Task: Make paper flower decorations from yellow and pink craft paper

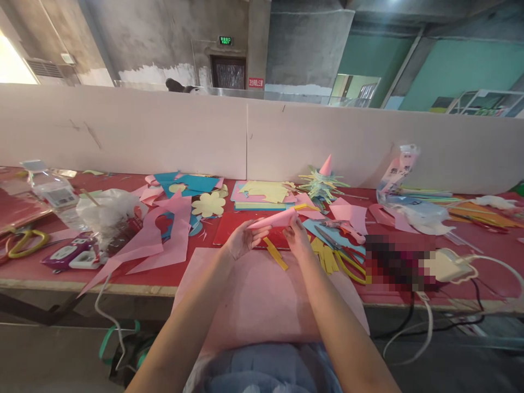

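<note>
A pink paper cone (274, 219) is held up over the red board (229, 228), its narrow end pointing left. My left hand (245, 239) supports that narrow end between thumb and fairly straight fingers. Around the wider right end, the fingers of my right hand (298, 236) are closed. A yellow paper strip (277, 254) lies below, between my hands. Beyond the cone sit stacked coloured papers (262, 203). At the back right stands a fringed paper tree (323, 183) with a pink cone top. The inside of the held cone is hidden.
Scissors with yellow handles (347, 267) and yellow fringed paper (325, 255) lie right of my hands. Pink offcuts (172, 229) and a yellow paper flower (208, 204) are on the left. A water bottle (51, 188) stands far left; a white charger (448, 266) trails cables right.
</note>
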### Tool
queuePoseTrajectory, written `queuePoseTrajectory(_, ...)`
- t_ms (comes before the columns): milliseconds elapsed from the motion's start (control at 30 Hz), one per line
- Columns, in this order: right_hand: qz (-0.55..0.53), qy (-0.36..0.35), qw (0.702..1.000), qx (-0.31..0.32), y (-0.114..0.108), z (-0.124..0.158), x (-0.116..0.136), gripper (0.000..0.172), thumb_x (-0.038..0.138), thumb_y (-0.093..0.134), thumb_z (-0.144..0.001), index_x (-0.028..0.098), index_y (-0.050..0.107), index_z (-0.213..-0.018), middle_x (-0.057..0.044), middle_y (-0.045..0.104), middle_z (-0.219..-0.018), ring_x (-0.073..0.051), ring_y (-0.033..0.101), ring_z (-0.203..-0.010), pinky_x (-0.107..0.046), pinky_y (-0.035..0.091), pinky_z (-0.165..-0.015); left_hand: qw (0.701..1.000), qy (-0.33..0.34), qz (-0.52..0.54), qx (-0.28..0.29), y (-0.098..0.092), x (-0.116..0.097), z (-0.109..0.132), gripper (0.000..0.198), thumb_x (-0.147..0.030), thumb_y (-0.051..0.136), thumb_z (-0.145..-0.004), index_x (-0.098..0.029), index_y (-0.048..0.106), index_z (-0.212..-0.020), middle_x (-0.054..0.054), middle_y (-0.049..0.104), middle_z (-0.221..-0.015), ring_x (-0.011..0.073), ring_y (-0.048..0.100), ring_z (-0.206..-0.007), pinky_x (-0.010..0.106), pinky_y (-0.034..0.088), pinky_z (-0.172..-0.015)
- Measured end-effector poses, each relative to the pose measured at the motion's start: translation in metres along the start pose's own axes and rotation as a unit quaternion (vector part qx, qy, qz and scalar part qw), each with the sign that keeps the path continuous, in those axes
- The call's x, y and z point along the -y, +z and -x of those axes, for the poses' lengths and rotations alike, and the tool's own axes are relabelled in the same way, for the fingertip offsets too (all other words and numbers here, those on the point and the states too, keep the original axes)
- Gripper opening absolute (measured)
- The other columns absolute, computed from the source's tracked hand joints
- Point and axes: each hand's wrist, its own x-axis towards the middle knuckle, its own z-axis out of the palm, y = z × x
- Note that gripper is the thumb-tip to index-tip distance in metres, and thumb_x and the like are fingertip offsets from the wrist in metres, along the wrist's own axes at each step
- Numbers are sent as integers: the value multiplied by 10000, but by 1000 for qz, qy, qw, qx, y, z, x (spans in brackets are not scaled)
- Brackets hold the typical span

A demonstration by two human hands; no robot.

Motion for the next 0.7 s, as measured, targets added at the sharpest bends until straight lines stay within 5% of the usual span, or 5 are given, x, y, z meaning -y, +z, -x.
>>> queuePoseTrajectory(267,10,12,998,53,2,0,5,323,548,597,-714,321,616,-942,38,631,-1017,-97,590,-772,-171,458,-547,984,106,-124,-71,-3,5,-5,264,-231,579,-778,-166,631,-1029,87,640,-1111,191,658,-908,211,542,-710)
queuePoseTrajectory(467,-17,48,999,3,1,-6,1,423,634,553,-693,264,630,-883,-11,658,-999,-163,615,-890,-269,517,-698,943,185,-266,-76,-1,13,-13,260,-327,700,-675,-162,677,-873,74,597,-1179,198,665,-823,300,539,-750)
queuePoseTrajectory(700,111,-24,992,-45,-1,-9,-7,429,454,683,-630,264,595,-1004,-13,638,-1010,-180,608,-879,-289,531,-642,905,180,-378,-75,2,18,-14,330,-391,688,-672,-160,696,-907,67,647,-1091,229,641,-887,336,540,-757)
